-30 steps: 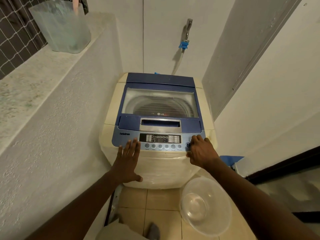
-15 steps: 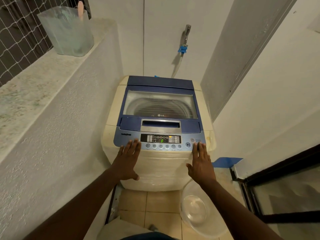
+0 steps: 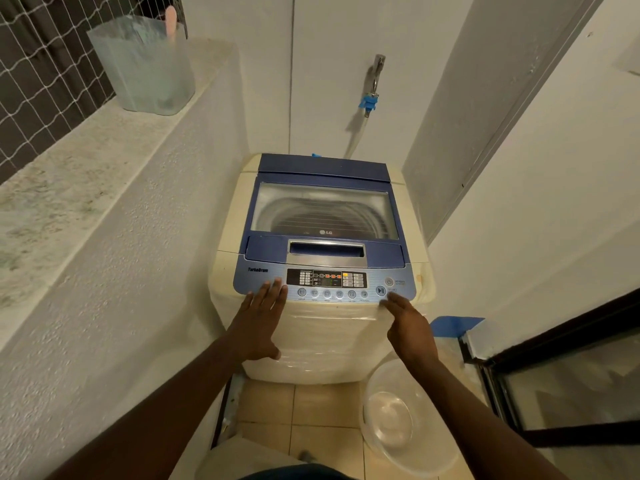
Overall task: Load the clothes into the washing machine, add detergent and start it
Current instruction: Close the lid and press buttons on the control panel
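Standing in a narrow corner w/ white walls on three sides, the top-load washing machine [image 3: 322,265] fills the centre of view, cream body, blue lid [image 3: 323,209] shut flat, drum ribs visible thru the lid window; whether clothes are inside can't be told. Left of it runs a high speckled ledge [image 3: 69,174] w/ netting behind, and at the ledge's far end sits a frosted plastic container [image 3: 145,67] w/ a pink stick-like item poking out the top. On the far wall above the machine, a tap [image 3: 375,72] w/ blue fitting and a hose dropping behind the lid. On the tiled floor, near right of the machine, a clear plastic basin [image 3: 401,420] lies empty-looking. Right of that, a dark-framed glass door [image 3: 568,386], blue tape at the floor by its frame. Control panel [image 3: 323,282] along the machine's near edge: display lit w/ red/orange indicators, row of round buttons below, play/pause button [image 3: 381,291] at the right end. Left hand [image 3: 261,320] lies flat, fingers spread, fingertips on the panel's left part, palm against the front; holds nothing. Right hand [image 3: 407,323] loosely open, holds nothing, index finger reaching to just beside the play/pause button; actual contact can't be told.
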